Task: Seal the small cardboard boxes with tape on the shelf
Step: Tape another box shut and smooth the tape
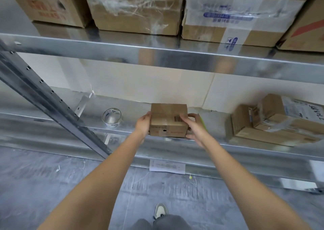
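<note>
A small cardboard box (168, 120) with a barcode on top sits at the front edge of the metal shelf (133, 124). My left hand (143, 126) holds its left side, thumb up by the top edge. My right hand (193, 126) grips its right side, fingers over the top near the barcode and thumb low on the front corner. A roll of clear tape (111, 118) stands on the shelf to the left of the box. A yellow-green object (203, 121) shows behind my right hand; what it is cannot be told.
A pile of small taped boxes (273, 121) lies at the shelf's right. Large cartons (138, 8) fill the upper shelf. A slanted metal upright (47, 96) crosses at left. A paper label (167, 165) hangs under the shelf edge. Grey floor and my shoe (160, 210) are below.
</note>
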Demonstrator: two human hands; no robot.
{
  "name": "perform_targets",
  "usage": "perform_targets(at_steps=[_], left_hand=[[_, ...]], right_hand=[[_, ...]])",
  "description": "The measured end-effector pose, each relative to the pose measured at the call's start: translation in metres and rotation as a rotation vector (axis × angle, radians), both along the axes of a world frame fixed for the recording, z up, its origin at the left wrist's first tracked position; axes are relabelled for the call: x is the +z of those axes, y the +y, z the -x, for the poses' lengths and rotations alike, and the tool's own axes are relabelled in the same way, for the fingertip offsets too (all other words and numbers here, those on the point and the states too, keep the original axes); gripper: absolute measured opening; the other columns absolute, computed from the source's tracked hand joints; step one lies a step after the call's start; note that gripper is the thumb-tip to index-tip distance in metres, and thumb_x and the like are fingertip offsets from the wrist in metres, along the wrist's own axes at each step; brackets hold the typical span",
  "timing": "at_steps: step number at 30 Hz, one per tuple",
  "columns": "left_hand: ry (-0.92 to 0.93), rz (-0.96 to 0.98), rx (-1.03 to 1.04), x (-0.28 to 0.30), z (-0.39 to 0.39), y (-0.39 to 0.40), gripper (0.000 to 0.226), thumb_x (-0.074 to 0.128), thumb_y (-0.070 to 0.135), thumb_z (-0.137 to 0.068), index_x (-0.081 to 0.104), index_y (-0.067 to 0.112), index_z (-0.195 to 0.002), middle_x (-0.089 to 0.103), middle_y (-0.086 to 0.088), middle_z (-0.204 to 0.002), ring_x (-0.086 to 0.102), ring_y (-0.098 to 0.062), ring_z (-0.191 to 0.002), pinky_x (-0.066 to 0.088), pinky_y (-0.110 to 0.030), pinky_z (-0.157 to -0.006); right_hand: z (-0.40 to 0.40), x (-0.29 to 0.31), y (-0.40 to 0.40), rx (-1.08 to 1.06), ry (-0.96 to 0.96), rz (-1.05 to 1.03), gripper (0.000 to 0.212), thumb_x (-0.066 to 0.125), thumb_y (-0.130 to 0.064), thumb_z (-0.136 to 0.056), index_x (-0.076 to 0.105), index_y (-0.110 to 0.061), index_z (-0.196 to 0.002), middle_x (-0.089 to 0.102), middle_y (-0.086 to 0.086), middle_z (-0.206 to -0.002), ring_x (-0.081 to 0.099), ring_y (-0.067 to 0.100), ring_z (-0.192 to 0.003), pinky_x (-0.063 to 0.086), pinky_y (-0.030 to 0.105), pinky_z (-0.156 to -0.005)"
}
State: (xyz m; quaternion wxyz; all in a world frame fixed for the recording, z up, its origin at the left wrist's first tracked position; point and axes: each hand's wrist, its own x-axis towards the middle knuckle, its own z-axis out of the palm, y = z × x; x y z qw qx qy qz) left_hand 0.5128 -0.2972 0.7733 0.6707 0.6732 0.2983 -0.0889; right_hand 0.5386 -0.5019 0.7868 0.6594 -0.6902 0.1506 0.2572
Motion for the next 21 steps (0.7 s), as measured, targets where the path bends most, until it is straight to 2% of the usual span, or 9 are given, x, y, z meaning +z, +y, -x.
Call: perform_targets(at_steps=[2, 3, 6, 8, 9, 12, 15, 19, 21], left_hand=[[-0.035, -0.033, 0.086, 0.006, -0.004, 0.003, 0.047, 0.028, 0.049, -0.102, 0.05, 0.02, -0.131, 0.061, -0.014, -0.126, 0.058, -0.033, -0.117, 0.044, -0.051, -0.104], [-0.069, -0.032, 0.117, 0.009, -0.006, 0.004, 0.045, 0.026, 0.049, -0.103, 0.051, 0.02, -0.127, 0.062, -0.016, -0.124, 0.059, -0.033, -0.116, 0.044, -0.05, -0.104], [-0.138, -0.047, 0.101, 0.019, -0.011, 0.003, 0.043, 0.026, 0.043, -0.105, 0.06, 0.017, -0.113, 0.067, -0.013, -0.115, 0.063, -0.027, -0.103, 0.048, -0.035, -0.095], [-0.152, -0.093, 0.058, 0.024, -0.009, 0.001, 0.04, 0.033, 0.038, -0.105, 0.063, 0.015, -0.115, 0.066, -0.006, -0.111, 0.058, -0.02, -0.098, 0.043, -0.029, -0.087], [-0.149, -0.138, 0.034, 0.023, -0.008, 0.001, 0.039, 0.037, 0.037, -0.104, 0.063, 0.012, -0.118, 0.065, -0.005, -0.112, 0.058, -0.021, -0.101, 0.044, -0.031, -0.091], [-0.12, -0.234, -0.066, 0.011, -0.007, 0.003, 0.037, 0.043, 0.029, -0.103, 0.064, 0.006, -0.123, 0.066, -0.012, -0.122, 0.059, -0.028, -0.115, 0.044, -0.034, -0.1], [-0.116, -0.266, -0.096, 0.004, -0.005, 0.002, 0.037, 0.044, 0.028, -0.103, 0.064, 0.005, -0.125, 0.065, -0.015, -0.123, 0.059, -0.029, -0.116, 0.044, -0.032, -0.097], [-0.13, -0.251, -0.055, 0.0, -0.008, -0.002, 0.042, 0.039, 0.032, -0.105, 0.063, 0.002, -0.121, 0.067, -0.016, -0.112, 0.062, -0.031, -0.104, 0.046, -0.034, -0.089], [-0.103, -0.374, -0.045, -0.008, -0.007, 0.003, 0.043, 0.035, 0.031, -0.106, 0.062, 0.0, -0.121, 0.065, -0.021, -0.116, 0.059, -0.035, -0.11, 0.043, -0.036, -0.092]], right_hand=[[0.001, 0.002, -0.006, 0.081, -0.049, 0.031, 0.058, 0.075, -0.043, -0.079, 0.045, -0.03, -0.126, 0.064, -0.006, -0.115, 0.061, 0.013, -0.105, 0.047, 0.044, -0.097], [-0.001, 0.005, -0.007, 0.108, -0.092, 0.061, 0.057, 0.074, -0.042, -0.081, 0.045, -0.031, -0.129, 0.064, -0.007, -0.114, 0.061, 0.011, -0.105, 0.049, 0.04, -0.094], [-0.011, 0.016, -0.004, 0.082, -0.223, 0.189, 0.052, 0.067, -0.042, -0.087, 0.051, -0.023, -0.134, 0.067, 0.001, -0.112, 0.065, 0.015, -0.096, 0.048, 0.019, -0.067], [-0.018, 0.023, 0.0, 0.063, -0.258, 0.267, 0.047, 0.062, -0.046, -0.09, 0.059, -0.02, -0.129, 0.068, 0.003, -0.11, 0.066, 0.02, -0.091, 0.043, 0.012, -0.052], [-0.02, 0.024, 0.001, 0.072, -0.253, 0.294, 0.042, 0.059, -0.048, -0.091, 0.063, -0.02, -0.123, 0.068, 0.002, -0.108, 0.066, 0.02, -0.087, 0.043, 0.013, -0.05], [-0.022, 0.015, 0.002, 0.123, -0.149, 0.344, 0.04, 0.056, -0.054, -0.091, 0.068, -0.018, -0.103, 0.069, 0.004, -0.096, 0.063, 0.021, -0.079, 0.048, 0.023, -0.058], [-0.022, 0.002, 0.002, 0.11, -0.038, 0.328, 0.045, 0.055, -0.062, -0.087, 0.067, -0.02, -0.1, 0.068, 0.003, -0.092, 0.065, 0.025, -0.081, 0.053, 0.03, -0.069], [-0.028, -0.002, 0.003, 0.049, -0.015, 0.335, 0.038, 0.056, -0.063, -0.085, 0.061, -0.025, -0.083, 0.068, 0.002, -0.086, 0.068, 0.027, -0.081, 0.059, 0.036, -0.075], [-0.029, -0.002, 0.004, 0.033, -0.005, 0.343, 0.04, 0.056, -0.065, -0.084, 0.06, -0.025, -0.08, 0.069, 0.003, -0.087, 0.069, 0.028, -0.083, 0.059, 0.036, -0.075]])
